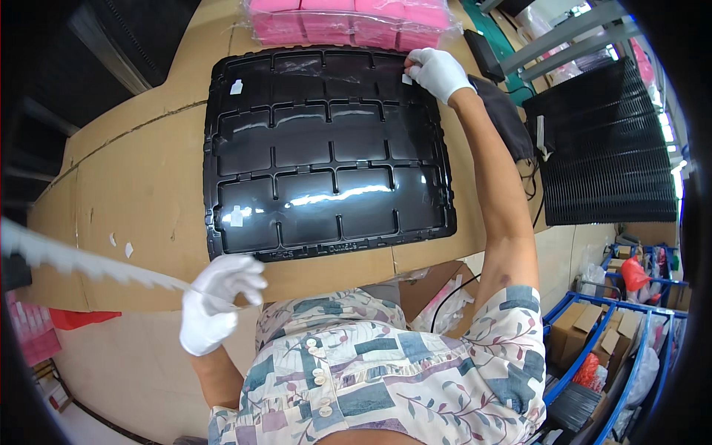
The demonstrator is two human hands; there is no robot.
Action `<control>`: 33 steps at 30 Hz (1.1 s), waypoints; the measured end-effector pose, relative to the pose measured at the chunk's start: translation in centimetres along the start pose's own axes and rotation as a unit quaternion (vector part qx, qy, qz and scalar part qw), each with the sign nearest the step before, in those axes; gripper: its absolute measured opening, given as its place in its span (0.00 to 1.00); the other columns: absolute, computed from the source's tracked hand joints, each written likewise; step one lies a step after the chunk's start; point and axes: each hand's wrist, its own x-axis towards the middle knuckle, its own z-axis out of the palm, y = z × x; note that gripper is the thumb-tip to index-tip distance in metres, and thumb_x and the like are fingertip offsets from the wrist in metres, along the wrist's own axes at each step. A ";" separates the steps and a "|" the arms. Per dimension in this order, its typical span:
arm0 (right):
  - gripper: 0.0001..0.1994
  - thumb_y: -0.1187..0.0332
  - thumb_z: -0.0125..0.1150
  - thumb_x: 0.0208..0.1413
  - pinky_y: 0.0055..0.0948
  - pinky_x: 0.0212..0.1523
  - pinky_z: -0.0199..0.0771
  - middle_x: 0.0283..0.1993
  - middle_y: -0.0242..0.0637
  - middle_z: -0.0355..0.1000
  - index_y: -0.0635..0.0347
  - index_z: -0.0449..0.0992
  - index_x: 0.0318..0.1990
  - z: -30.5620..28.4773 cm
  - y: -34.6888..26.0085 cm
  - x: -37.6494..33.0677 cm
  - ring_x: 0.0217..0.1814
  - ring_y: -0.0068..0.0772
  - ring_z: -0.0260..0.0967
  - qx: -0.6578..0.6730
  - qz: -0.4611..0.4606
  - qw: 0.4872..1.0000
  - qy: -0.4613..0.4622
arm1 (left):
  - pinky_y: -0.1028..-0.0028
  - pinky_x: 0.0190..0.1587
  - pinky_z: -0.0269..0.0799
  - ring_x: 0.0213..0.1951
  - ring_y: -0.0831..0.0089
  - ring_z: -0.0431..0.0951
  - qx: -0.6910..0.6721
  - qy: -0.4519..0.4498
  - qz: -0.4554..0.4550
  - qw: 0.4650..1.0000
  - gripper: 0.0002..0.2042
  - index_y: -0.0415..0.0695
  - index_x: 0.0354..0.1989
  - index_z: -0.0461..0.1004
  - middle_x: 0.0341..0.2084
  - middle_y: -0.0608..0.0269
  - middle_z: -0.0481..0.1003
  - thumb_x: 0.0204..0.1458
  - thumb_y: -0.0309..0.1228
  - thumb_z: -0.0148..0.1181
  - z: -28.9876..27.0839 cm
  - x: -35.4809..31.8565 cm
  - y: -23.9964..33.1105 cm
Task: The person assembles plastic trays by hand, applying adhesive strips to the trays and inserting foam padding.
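A black plastic tray [319, 159] with rows of shallow compartments lies on the cardboard-covered table before me. Small white labels sit on its far left [236, 87] and near left [236, 216] parts. At the tray's far right corner, my right hand [439, 74], in a white glove, has its fingers curled and closed at a small white label [406, 78]; whether the label is stuck down I cannot tell. My left hand [217, 302], also gloved, is closed on a long white label strip [96, 261] just off the tray's near left corner. The strip trails away left, blurred.
Pink foam blocks [352, 21] in clear plastic stand behind the tray. A stack of black ribbed trays [604, 144] is at right, beside a dark cloth-like item [504, 119] and cables. White scraps [129, 250] lie on the table at left. Blue shelving [619, 311] holds boxes at lower right.
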 end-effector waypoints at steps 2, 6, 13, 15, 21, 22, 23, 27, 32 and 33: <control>0.09 0.64 0.59 0.55 0.41 0.48 0.74 0.41 0.47 0.78 0.57 0.81 0.38 0.0 -0.5 0.7 0.46 0.51 0.76 -0.022 -0.002 0.999 -0.035 | 0.66 0.50 0.74 0.50 0.63 0.76 0.033 0.014 0.003 0.999 0.31 0.32 0.60 0.68 0.52 0.51 0.72 0.50 0.38 0.69 1.7 1.6 -0.4; 0.09 0.65 0.57 0.56 0.43 0.48 0.74 0.40 0.50 0.77 0.59 0.79 0.37 1.6 -1.6 -0.1 0.46 0.52 0.75 -0.108 -0.077 0.991 -0.028 | 0.63 0.55 0.72 0.51 0.64 0.76 0.096 0.126 -0.049 0.986 0.27 0.32 0.58 0.69 0.49 0.53 0.74 0.51 0.32 0.66 2.9 3.2 -0.8; 0.09 0.65 0.58 0.61 0.27 0.40 0.71 0.32 0.33 0.75 0.62 0.77 0.39 2.3 0.9 -2.9 0.36 0.28 0.72 0.345 0.072 0.935 0.032 | 0.68 0.46 0.75 0.44 0.65 0.78 -0.021 0.096 0.095 0.991 0.22 0.35 0.57 0.67 0.45 0.52 0.75 0.62 0.40 0.55 2.3 2.7 -1.4; 0.10 0.65 0.57 0.64 0.22 0.37 0.68 0.32 0.26 0.70 0.65 0.77 0.41 -0.9 -2.1 -8.3 0.35 0.18 0.65 0.356 0.026 0.934 0.026 | 0.74 0.32 0.73 0.35 0.68 0.77 -0.172 0.139 0.088 0.971 0.18 0.38 0.51 0.68 0.40 0.51 0.74 0.67 0.42 0.46 2.6 2.2 -1.1; 0.05 0.78 0.54 0.59 0.21 0.37 0.67 0.34 0.32 0.71 0.65 0.76 0.39 -7.9 3.2 -30.5 0.35 0.21 0.67 0.185 0.132 0.973 -0.043 | 0.77 0.25 0.66 0.26 0.70 0.73 -0.192 0.233 0.087 0.949 0.15 0.38 0.38 0.69 0.31 0.53 0.74 0.67 0.38 0.41 3.3 3.2 -1.7; 0.06 0.79 0.54 0.58 0.23 0.39 0.68 0.36 0.35 0.73 0.65 0.76 0.40 -7.3 5.0 -34.4 0.36 0.22 0.68 0.216 0.205 0.953 -0.051 | 0.75 0.29 0.69 0.26 0.68 0.74 -0.248 0.205 0.094 0.942 0.17 0.37 0.39 0.71 0.33 0.51 0.75 0.67 0.39 0.40 2.9 3.4 -2.1; 0.08 0.80 0.54 0.56 0.24 0.40 0.70 0.37 0.37 0.74 0.65 0.77 0.41 -6.4 6.3 -37.5 0.37 0.24 0.70 0.250 0.284 0.925 -0.048 | 0.70 0.36 0.73 0.32 0.65 0.76 -0.237 0.148 0.114 0.953 0.19 0.35 0.42 0.73 0.37 0.49 0.76 0.67 0.39 0.39 2.7 3.5 -2.5; 0.10 0.80 0.57 0.56 0.26 0.43 0.72 0.40 0.39 0.76 0.66 0.77 0.44 -7.4 -0.8 -36.0 0.40 0.27 0.73 -0.146 0.094 0.985 -0.003 | 0.65 0.51 0.72 0.49 0.62 0.75 -0.254 0.123 0.093 0.955 0.20 0.34 0.47 0.73 0.49 0.48 0.74 0.68 0.38 0.37 4.3 4.7 -3.0; 0.12 0.70 0.64 0.55 0.25 0.34 0.73 0.33 0.36 0.75 0.64 0.78 0.47 -0.6 -18.1 -26.2 0.31 0.22 0.71 0.358 -0.048 0.932 -0.009 | 0.62 0.64 0.65 0.61 0.63 0.70 -0.246 0.096 0.084 0.961 0.20 0.35 0.54 0.71 0.59 0.50 0.70 0.71 0.34 0.34 5.8 4.3 -2.3; 0.14 0.70 0.65 0.54 0.22 0.32 0.71 0.31 0.34 0.74 0.63 0.77 0.48 0.3 -20.1 -24.8 0.28 0.19 0.68 0.376 -0.044 0.923 -0.071 | 0.62 0.64 0.65 0.61 0.63 0.70 -0.245 0.092 0.088 0.961 0.20 0.35 0.54 0.71 0.59 0.50 0.70 0.71 0.34 0.34 6.0 4.4 -2.4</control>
